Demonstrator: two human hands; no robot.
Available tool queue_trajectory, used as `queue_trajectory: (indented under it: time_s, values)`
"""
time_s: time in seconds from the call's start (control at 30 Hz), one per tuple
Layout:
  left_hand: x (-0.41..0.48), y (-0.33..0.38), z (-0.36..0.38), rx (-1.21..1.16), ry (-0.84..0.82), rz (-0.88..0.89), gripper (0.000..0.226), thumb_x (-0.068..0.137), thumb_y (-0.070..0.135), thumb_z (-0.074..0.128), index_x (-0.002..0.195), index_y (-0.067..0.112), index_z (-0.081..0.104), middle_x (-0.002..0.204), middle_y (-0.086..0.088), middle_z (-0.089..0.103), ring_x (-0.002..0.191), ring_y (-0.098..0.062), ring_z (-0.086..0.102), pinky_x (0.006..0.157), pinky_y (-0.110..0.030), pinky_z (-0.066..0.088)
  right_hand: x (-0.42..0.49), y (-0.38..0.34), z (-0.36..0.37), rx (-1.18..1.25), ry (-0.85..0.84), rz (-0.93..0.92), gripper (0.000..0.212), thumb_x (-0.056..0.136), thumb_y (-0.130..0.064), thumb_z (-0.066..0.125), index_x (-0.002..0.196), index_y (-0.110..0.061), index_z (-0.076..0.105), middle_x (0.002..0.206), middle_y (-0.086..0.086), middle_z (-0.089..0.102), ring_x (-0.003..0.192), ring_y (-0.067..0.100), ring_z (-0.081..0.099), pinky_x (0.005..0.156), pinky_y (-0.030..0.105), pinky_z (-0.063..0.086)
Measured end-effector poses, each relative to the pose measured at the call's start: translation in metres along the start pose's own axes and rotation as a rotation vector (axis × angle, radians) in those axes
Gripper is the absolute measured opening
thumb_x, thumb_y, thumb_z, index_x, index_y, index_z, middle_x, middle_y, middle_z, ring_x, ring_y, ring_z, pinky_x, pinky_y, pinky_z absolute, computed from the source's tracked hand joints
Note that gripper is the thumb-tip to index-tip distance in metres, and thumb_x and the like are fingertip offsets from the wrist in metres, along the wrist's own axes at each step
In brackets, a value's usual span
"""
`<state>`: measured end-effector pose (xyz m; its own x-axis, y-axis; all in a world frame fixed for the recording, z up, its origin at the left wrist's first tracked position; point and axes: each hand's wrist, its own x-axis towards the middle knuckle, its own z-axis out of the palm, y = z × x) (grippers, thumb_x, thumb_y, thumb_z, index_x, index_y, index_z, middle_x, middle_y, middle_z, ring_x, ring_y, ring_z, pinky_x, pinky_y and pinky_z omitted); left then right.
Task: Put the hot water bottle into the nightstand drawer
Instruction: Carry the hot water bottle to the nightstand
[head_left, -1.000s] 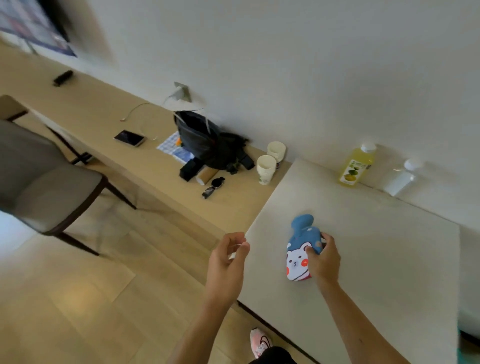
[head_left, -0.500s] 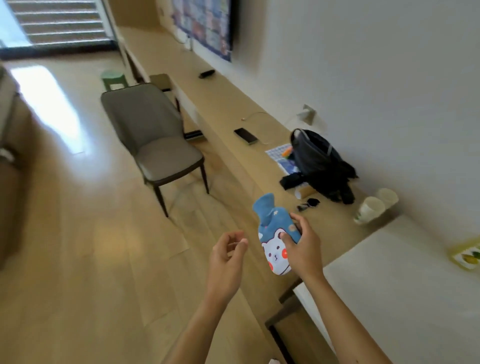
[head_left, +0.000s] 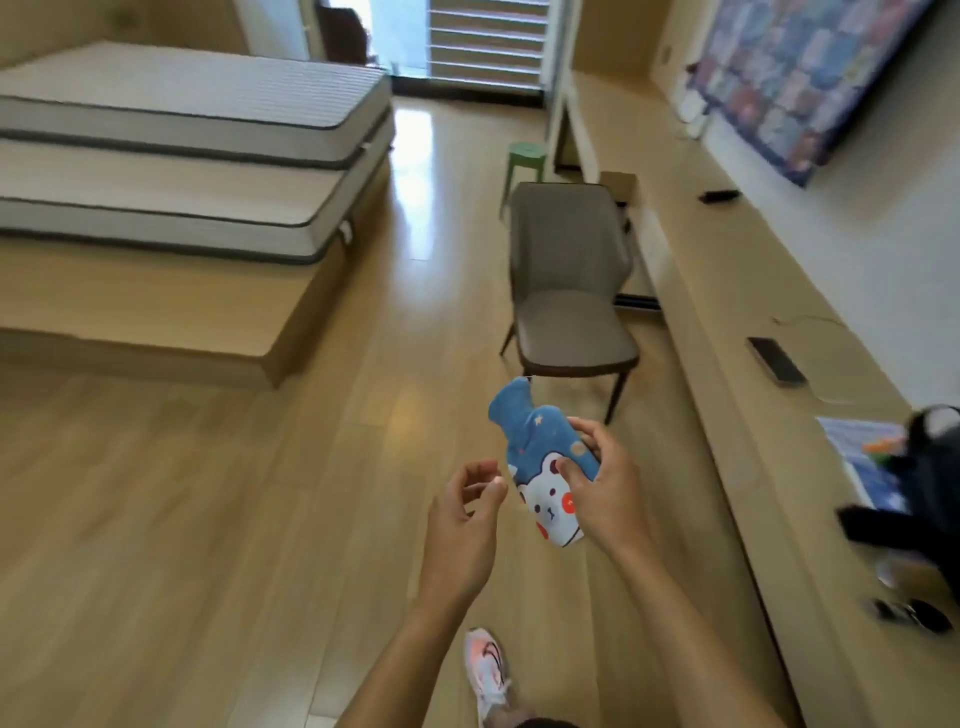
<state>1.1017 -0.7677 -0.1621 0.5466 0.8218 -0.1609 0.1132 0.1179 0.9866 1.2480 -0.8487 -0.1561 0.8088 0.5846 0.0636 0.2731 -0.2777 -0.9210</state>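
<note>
Head view: right hand (head_left: 605, 493) grips bottle (head_left: 540, 467) mid-air over floor (head_left: 208, 519), thumb on bear face, neck pointing up-left. Left hand (head_left: 462, 519) empty, fingers loosely curled, just beside bottle. Since 0.5 s ago view swung left: bed (head_left: 182, 156) now visible, chair (head_left: 569, 291) ahead. Dark item at right edge blurred, possibly bag (head_left: 924, 493).
</note>
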Motion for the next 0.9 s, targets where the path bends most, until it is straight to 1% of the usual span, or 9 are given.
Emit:
queue_trajectory:
  time_s: [0.07, 0.17, 0.27, 0.33, 0.43, 0.57, 0.63, 0.8, 0.9]
  values:
    - [0.024, 0.0, -0.021, -0.002, 0.085, -0.002, 0.015, 0.096, 0.024, 0.059, 0.106, 0.028, 0.068, 0.107, 0.012, 0.072, 0.103, -0.006, 0.066, 0.087, -0.029, 0.055, 0.024, -0.009, 0.035, 0.02, -0.081, -0.027, 0.047, 0.083, -0.008, 0.066, 0.105, -0.049, 0.06, 0.101, -0.031, 0.069, 0.098, -0.006, 0.065, 0.074, 0.01, 0.052]
    - [0.066, 0.003, -0.049, -0.008, 0.204, -0.01, 0.014, 0.096, 0.024, 0.059, 0.105, 0.027, 0.069, 0.107, 0.013, 0.073, 0.103, -0.007, 0.067, 0.089, -0.032, 0.055, 0.068, -0.023, 0.09, 0.06, -0.213, -0.064, 0.044, 0.085, -0.008, 0.065, 0.111, -0.043, 0.062, 0.106, -0.02, 0.071, 0.101, -0.001, 0.067, 0.079, 0.018, 0.054]
    - [0.107, 0.015, -0.077, -0.016, 0.314, -0.008, 0.013, 0.096, 0.025, 0.06, 0.102, 0.031, 0.069, 0.102, 0.016, 0.074, 0.1, -0.003, 0.067, 0.087, -0.029, 0.054, 0.108, -0.044, 0.141, 0.089, -0.334, -0.116, 0.048, 0.084, -0.006, 0.063, 0.104, -0.049, 0.06, 0.101, -0.025, 0.07, 0.098, -0.004, 0.066, 0.077, 0.011, 0.051]
    - [0.134, 0.027, -0.099, -0.031, 0.399, -0.014, 0.013, 0.095, 0.026, 0.06, 0.101, 0.033, 0.069, 0.101, 0.02, 0.074, 0.1, -0.001, 0.067, 0.088, -0.029, 0.054, 0.135, -0.06, 0.175, 0.084, -0.414, -0.15, 0.046, 0.084, -0.005, 0.062, 0.105, -0.046, 0.061, 0.101, -0.02, 0.071, 0.096, -0.002, 0.066, 0.076, 0.011, 0.051]
    - [0.167, 0.043, -0.135, -0.037, 0.539, -0.012, 0.013, 0.095, 0.027, 0.06, 0.103, 0.032, 0.069, 0.106, 0.015, 0.074, 0.104, -0.005, 0.067, 0.093, -0.035, 0.054, 0.167, -0.086, 0.223, 0.077, -0.515, -0.207, 0.044, 0.084, -0.005, 0.063, 0.105, -0.043, 0.06, 0.103, -0.012, 0.071, 0.095, 0.001, 0.066, 0.074, 0.012, 0.051]
    - [0.199, 0.054, -0.179, -0.061, 0.688, -0.028, 0.015, 0.095, 0.025, 0.059, 0.107, 0.029, 0.068, 0.109, 0.01, 0.072, 0.107, -0.01, 0.066, 0.097, -0.04, 0.054, 0.198, -0.112, 0.286, 0.062, -0.625, -0.238, 0.038, 0.084, -0.006, 0.065, 0.113, -0.031, 0.065, 0.104, -0.009, 0.071, 0.097, 0.008, 0.067, 0.079, 0.028, 0.057]
    - [0.213, 0.054, -0.208, -0.077, 0.771, -0.032, 0.014, 0.096, 0.024, 0.059, 0.106, 0.028, 0.068, 0.108, 0.008, 0.072, 0.107, -0.011, 0.066, 0.098, -0.041, 0.054, 0.211, -0.125, 0.322, 0.068, -0.679, -0.25, 0.039, 0.084, -0.005, 0.064, 0.113, -0.032, 0.066, 0.101, -0.01, 0.072, 0.094, 0.007, 0.068, 0.077, 0.031, 0.058]
    - [0.261, 0.048, -0.289, -0.147, 0.924, -0.049, 0.014, 0.096, 0.02, 0.059, 0.104, 0.022, 0.07, 0.106, 0.004, 0.073, 0.106, -0.015, 0.067, 0.096, -0.042, 0.053, 0.241, -0.162, 0.418, 0.06, -0.79, -0.335, 0.04, 0.082, -0.003, 0.063, 0.108, -0.033, 0.065, 0.099, -0.018, 0.071, 0.094, 0.0, 0.065, 0.076, 0.016, 0.051]
    - [0.3, 0.047, -0.341, -0.187, 0.964, -0.032, 0.015, 0.096, 0.022, 0.058, 0.107, 0.02, 0.07, 0.108, 0.003, 0.073, 0.108, -0.017, 0.067, 0.09, -0.037, 0.054, 0.259, -0.184, 0.479, 0.042, -0.816, -0.369, 0.038, 0.082, -0.002, 0.064, 0.111, -0.027, 0.065, 0.101, -0.016, 0.07, 0.094, 0.001, 0.064, 0.076, 0.015, 0.049]
